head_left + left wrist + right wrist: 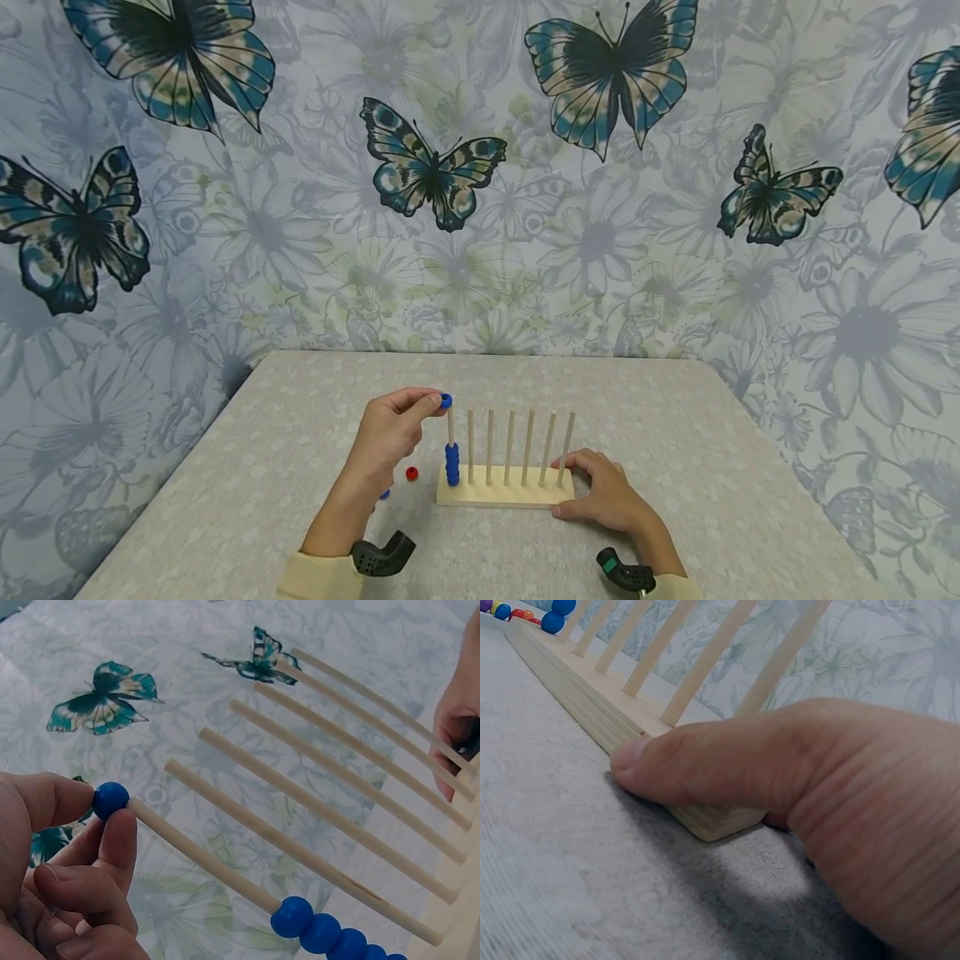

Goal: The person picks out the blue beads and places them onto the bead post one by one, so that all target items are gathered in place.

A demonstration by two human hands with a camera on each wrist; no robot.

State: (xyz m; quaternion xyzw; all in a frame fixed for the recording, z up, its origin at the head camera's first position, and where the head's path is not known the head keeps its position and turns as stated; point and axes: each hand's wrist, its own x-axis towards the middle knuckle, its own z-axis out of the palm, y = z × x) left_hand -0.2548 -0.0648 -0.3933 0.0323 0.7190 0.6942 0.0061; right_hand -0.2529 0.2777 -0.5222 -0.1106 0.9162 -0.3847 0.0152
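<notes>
A pale wooden base with several upright pegs stands on the table. My left hand pinches a blue bead between thumb and forefinger, right at the tip of the leftmost peg. Whether the peg tip has entered the bead's hole I cannot tell. Lower on that same peg sits a stack of several blue beads. At the other end, my right hand grips the base, its thumb along the front edge and its fingers behind.
A red bead lies on the table left of the base. Close by, a blue bead is partly hidden by the left forearm. More coloured beads show at the far end in the right wrist view. Butterfly-patterned fabric hangs behind the table.
</notes>
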